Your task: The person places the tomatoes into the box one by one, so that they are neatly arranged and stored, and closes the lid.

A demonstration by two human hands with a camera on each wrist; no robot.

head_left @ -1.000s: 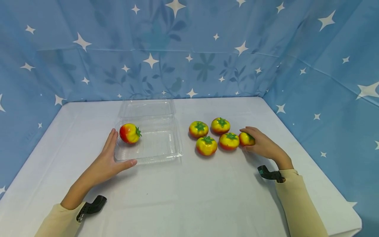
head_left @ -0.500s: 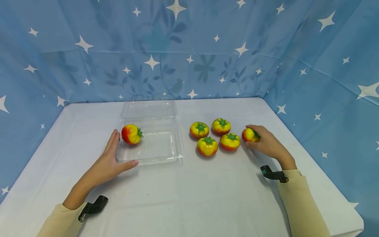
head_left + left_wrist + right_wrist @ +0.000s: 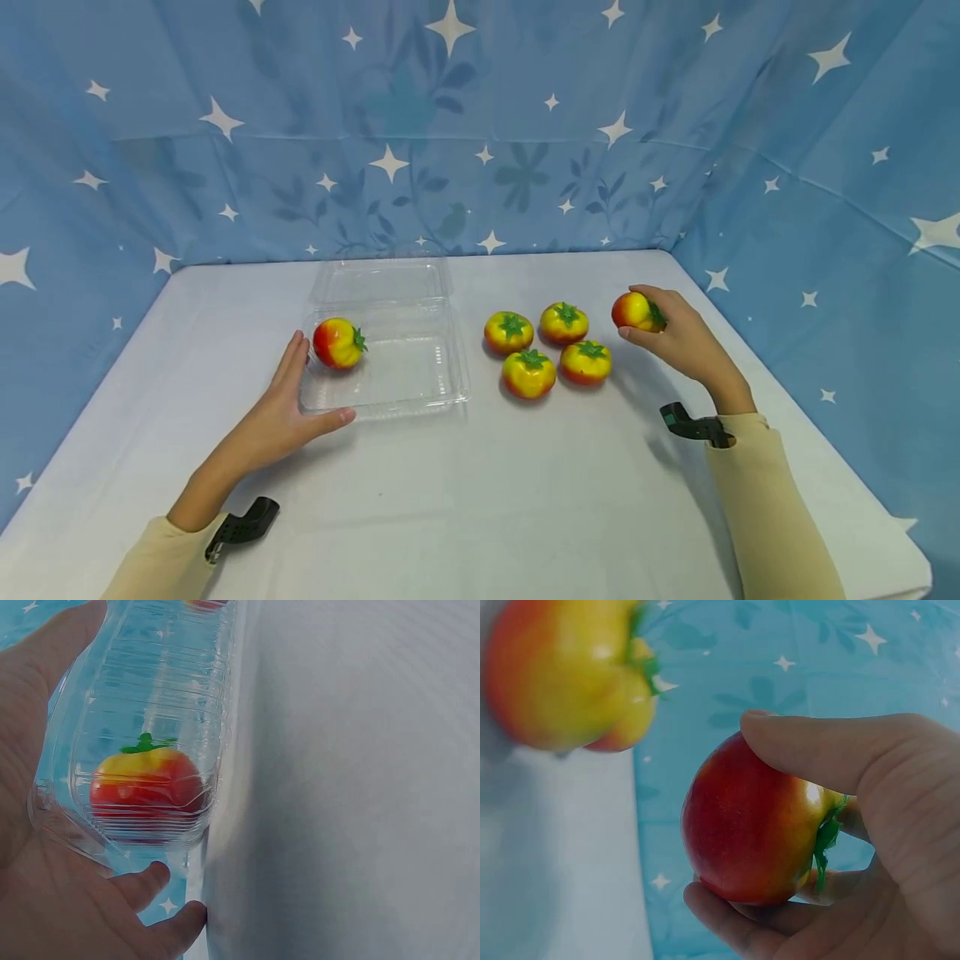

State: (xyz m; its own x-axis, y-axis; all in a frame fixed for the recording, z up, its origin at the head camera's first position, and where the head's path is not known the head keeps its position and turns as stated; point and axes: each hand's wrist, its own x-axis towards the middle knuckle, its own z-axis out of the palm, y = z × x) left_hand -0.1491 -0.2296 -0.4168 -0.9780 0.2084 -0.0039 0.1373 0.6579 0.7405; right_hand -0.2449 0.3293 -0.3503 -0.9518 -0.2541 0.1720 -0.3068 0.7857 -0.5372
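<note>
My right hand (image 3: 678,337) holds a red-and-yellow tomato (image 3: 754,825) with a green leafy top, raised above the table to the right of the others. In the right wrist view the thumb presses one side and the fingers curl round the other. My left hand (image 3: 277,421) lies spread at the left front corner of a clear plastic clamshell box (image 3: 397,408), fingers along its left side and thumb across its front. Inside the box, at the left, another tomato (image 3: 339,343) lies on its side, its green top pointing right. The left wrist view shows that tomato (image 3: 146,787) through the box wall.
Several more tomatoes, among them a front one (image 3: 528,374), sit grouped between box and right hand. The box's lid (image 3: 382,279) lies folded back behind it. A white cloth covers the table (image 3: 465,508). Blue starry curtain (image 3: 450,183) hangs behind and at the sides.
My right hand has drawn its tomato away from the group to the right, then lifted it up off the table. The left hand has stayed at the box.
</note>
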